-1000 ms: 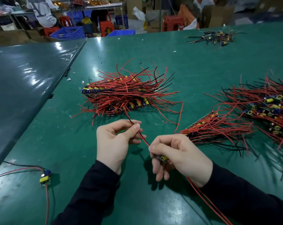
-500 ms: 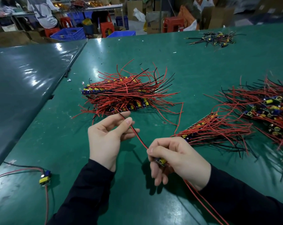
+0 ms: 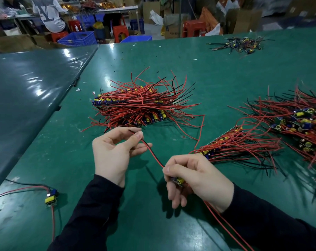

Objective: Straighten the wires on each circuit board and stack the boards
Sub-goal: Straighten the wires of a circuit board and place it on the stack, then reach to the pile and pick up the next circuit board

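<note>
- A small circuit board (image 3: 178,180) is gripped in the curled fingers of the right hand (image 3: 195,178), near the stacked boards (image 3: 135,107).
- Its red-and-black wire pair (image 3: 153,154) is pinched by the left hand (image 3: 115,151).
- No legible writing is seen.

Red and black wires (image 3: 153,154), yellow-blue circuit boards (image 3: 179,180), green table (image 3: 217,78).
</note>
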`<state>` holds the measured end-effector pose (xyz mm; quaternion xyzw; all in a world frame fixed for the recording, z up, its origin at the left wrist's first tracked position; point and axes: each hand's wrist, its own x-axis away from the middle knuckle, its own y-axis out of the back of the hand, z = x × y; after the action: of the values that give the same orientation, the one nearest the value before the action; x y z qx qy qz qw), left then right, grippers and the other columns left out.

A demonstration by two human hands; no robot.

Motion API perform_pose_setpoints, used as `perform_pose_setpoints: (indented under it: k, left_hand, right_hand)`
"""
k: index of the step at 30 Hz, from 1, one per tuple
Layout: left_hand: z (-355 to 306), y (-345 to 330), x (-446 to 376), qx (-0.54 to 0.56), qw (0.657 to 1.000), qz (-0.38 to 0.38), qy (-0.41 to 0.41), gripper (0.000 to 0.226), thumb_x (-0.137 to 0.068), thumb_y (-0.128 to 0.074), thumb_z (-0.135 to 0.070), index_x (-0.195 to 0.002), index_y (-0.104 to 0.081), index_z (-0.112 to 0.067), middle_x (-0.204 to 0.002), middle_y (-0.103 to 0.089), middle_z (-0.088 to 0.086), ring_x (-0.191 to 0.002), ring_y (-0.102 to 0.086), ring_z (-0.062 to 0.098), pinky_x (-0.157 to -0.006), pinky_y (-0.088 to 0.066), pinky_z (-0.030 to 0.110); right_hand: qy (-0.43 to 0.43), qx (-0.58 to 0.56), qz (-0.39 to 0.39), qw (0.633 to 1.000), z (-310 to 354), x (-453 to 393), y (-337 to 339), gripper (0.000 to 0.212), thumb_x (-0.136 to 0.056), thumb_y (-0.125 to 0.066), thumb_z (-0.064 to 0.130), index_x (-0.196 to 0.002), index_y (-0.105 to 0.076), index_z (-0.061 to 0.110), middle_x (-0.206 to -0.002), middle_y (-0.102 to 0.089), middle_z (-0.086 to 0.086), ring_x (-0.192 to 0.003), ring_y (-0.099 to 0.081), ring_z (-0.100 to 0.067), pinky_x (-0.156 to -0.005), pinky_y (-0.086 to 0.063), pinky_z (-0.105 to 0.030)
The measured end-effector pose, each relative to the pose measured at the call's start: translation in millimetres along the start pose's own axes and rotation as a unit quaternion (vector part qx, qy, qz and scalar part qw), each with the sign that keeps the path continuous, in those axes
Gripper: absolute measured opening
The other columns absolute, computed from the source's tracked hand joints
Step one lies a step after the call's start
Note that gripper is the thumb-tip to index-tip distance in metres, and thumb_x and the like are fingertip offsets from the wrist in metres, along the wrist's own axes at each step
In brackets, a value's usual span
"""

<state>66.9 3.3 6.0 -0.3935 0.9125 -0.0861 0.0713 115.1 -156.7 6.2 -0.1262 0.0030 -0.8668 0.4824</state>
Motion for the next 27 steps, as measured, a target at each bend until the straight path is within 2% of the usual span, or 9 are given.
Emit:
perform_pose_setpoints:
  k: [4, 9, 17, 19, 23, 25, 27]
  left_hand:
    - [-1.5, 0.8, -0.8, 0.02, 1.0, -0.006, 0.012, 0.014, -0.084, -0.063, 0.0, -0.071, -0.066, -0.004, -0.061, -0.067, 0.004, -0.054, -0.069, 0.025, -0.046, -0.051, 0.017]
    - [-3.1, -0.5, -0.2, 0.01, 1.0, -0.017, 0.002, 0.019, -0.09, -0.059, -0.011, -0.075, -0.066, -0.002, -0.055, -0.063, 0.002, -0.054, -0.069, 0.027, -0.044, -0.05, 0.018]
    - [-6.4, 3.9, -0.4, 0.027, 0.998, -0.052, -0.004, 0.02, -0.09, -0.057, -0.007, -0.073, -0.066, -0.001, -0.054, -0.064, 0.004, -0.049, -0.067, 0.022, -0.042, -0.05, 0.018]
    - [-7.6, 5.6, -1.5, 0.062, 0.996, -0.051, 0.033, 0.021, -0.091, -0.055, -0.008, -0.074, -0.065, 0.0, -0.052, -0.062, 0.003, -0.049, -0.067, 0.02, -0.042, -0.049, 0.017]
    - [-11.3, 10.7, -8.4, 0.136, 0.97, -0.035, 0.197, 0.025, -0.092, -0.053, -0.012, -0.071, -0.061, -0.001, -0.044, -0.056, -0.001, -0.042, -0.062, 0.009, -0.038, -0.046, 0.012]
    - [-12.3, 12.4, -10.9, 0.162, 0.964, -0.025, 0.211, 0.026, -0.094, -0.051, -0.015, -0.073, -0.061, -0.002, -0.047, -0.059, 0.001, -0.045, -0.064, 0.01, -0.04, -0.048, 0.012]
    - [-14.2, 15.9, -13.0, 0.201, 0.96, -0.029, 0.195, 0.025, -0.096, -0.049, -0.018, -0.077, -0.061, -0.004, -0.052, -0.063, 0.002, -0.05, -0.067, 0.01, -0.045, -0.05, 0.012]
  right_hand:
    - [0.002, 0.002, 0.0, 1.0, -0.7, -0.9, 0.0, 0.026, -0.093, -0.048, 0.006, -0.067, -0.053, 0.008, -0.05, -0.06, -0.009, -0.038, -0.057, -0.017, -0.036, -0.038, -0.017]
    - [0.01, 0.009, -0.011, 1.0, -1.0, -1.3, 0.6, 0.027, -0.091, -0.05, 0.006, -0.065, -0.054, 0.009, -0.05, -0.06, -0.009, -0.037, -0.057, -0.018, -0.035, -0.038, -0.017]
    - [0.014, 0.014, -0.026, 0.999, -2.9, -2.6, 1.6, 0.022, -0.091, -0.053, 0.007, -0.069, -0.055, 0.006, -0.05, -0.06, -0.009, -0.037, -0.056, -0.017, -0.034, -0.037, -0.017]
    - [0.02, 0.009, -0.009, 1.0, -3.7, -2.8, 2.4, 0.02, -0.092, -0.054, 0.008, -0.072, -0.055, 0.006, -0.053, -0.061, -0.008, -0.039, -0.057, -0.016, -0.035, -0.039, -0.017]
    - [0.054, 0.023, 0.015, 0.998, -5.5, -2.2, 1.7, 0.016, -0.092, -0.055, 0.007, -0.077, -0.056, 0.008, -0.057, -0.063, -0.008, -0.042, -0.06, -0.016, -0.037, -0.042, -0.018]
    - [0.054, 0.022, 0.01, 0.998, -7.4, -2.6, 1.0, 0.004, -0.091, -0.057, 0.007, -0.087, -0.057, 0.006, -0.062, -0.066, -0.008, -0.043, -0.059, -0.016, -0.036, -0.041, -0.018]
    - [0.034, 0.016, -0.004, 0.999, -8.9, -1.6, 3.0, 0.017, -0.088, -0.06, 0.005, -0.104, -0.056, 0.003, -0.071, -0.069, -0.008, -0.04, -0.055, -0.014, -0.032, -0.035, -0.016]
